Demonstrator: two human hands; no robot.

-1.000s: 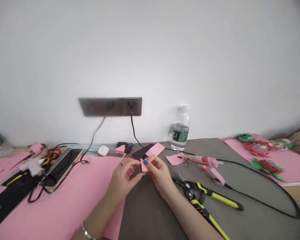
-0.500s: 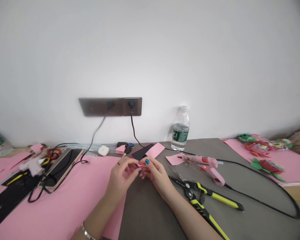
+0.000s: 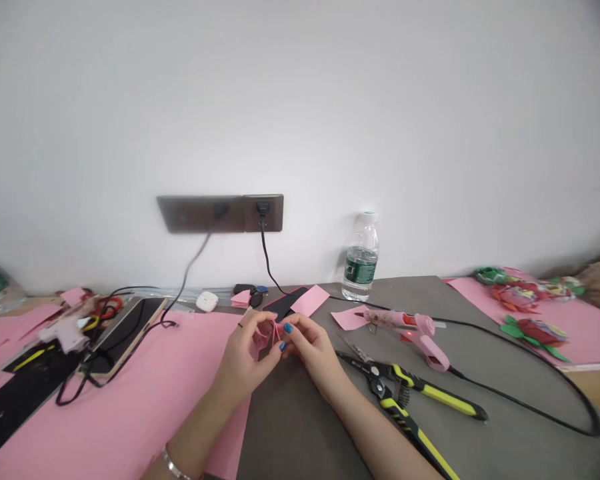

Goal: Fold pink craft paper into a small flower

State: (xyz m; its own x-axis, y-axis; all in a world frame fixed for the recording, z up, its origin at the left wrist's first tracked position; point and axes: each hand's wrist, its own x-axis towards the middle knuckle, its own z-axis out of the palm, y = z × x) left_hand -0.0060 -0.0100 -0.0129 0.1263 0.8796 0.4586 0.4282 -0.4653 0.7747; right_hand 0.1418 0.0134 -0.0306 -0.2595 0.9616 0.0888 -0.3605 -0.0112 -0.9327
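Between my two hands is a small piece of folded pink paper, partly hidden by the fingers. My left hand is closed on its left side, thumb and fingertips pinching it. From the other side my right hand pinches the same piece with thumb and forefinger. Just behind the fingers lie a dark phone and a pink paper rectangle. To the right rests a pink glue gun, its nozzle over another pink paper piece. Yellow-and-black wire strippers lie beside my right forearm.
A large pink sheet covers the table at left. A water bottle stands against the wall. The glue gun's black cable loops across the right. Paper flowers lie at far right; a tablet-like device lies left.
The pink paper between my fingers has turned and looks narrower, with fewer ends fanned out. My fingertips have shifted slightly on it. Everything on the table stays put.
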